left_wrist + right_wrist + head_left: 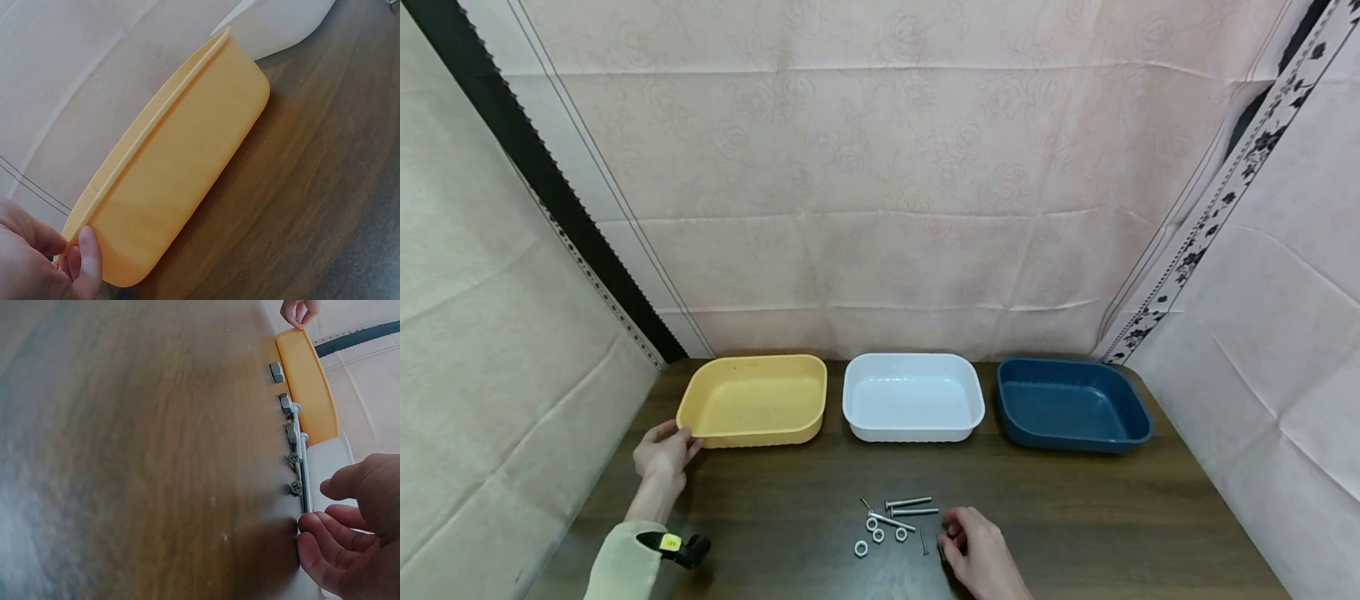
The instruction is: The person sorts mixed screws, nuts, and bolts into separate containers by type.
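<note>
At the left, my left hand (662,454) pinches the near-left corner of the yellow tray (760,439). In the left wrist view, thumb and fingers grip its rim (150,128). My right hand (977,550) is low over the table beside the loose hardware, its fingers loosely bent and nothing visible between them. A small screw (940,547) lies by its fingertips, and another small screw (924,542) is a little to the left. Three long bolts (910,502) lie beyond them, with several hex nuts (861,548) to the left. In the right wrist view, the fingertips (310,522) are at the table surface.
A white tray (913,435) stands in the middle at the back, and a dark blue tray (1075,444) to its right. All rest on a brown wooden table (775,517). Pale patterned cloth (880,167) hangs behind and on both sides.
</note>
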`<state>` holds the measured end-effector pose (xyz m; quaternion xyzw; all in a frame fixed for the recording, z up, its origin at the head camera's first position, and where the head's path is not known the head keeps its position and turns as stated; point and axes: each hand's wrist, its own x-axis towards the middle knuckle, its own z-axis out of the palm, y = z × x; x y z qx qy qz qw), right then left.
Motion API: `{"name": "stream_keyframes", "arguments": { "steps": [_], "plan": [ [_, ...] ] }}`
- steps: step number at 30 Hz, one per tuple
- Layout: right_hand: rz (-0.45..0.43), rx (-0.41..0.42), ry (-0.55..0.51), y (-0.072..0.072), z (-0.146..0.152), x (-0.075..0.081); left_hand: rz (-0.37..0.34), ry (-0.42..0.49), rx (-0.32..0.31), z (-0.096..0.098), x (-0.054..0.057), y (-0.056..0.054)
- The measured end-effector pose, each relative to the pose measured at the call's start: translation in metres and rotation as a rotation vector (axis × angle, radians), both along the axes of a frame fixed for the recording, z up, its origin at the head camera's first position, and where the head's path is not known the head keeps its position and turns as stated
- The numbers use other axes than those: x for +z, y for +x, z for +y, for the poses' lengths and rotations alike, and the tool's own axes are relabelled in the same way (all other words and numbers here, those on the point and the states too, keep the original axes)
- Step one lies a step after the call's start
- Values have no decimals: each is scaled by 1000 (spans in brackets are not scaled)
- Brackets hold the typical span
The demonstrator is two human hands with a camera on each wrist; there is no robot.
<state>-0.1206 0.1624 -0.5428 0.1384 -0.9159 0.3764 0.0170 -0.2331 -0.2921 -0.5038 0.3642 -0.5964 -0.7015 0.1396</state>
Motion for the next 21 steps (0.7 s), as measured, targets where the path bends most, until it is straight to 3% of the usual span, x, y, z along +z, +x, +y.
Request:
{"name": "stream_keyframes", "arguments": {
  "steps": [11,18,21],
  "plan": [
    [9,-55,66,4,-6,-2,1,10,4,-1,-1,0],
    [-94,-135,150,4,-12,-1,2,10,7,1,1,1],
    [-40,-149,195,7,-13,-2,-1,9,10,1,1,1]
  ]
}}
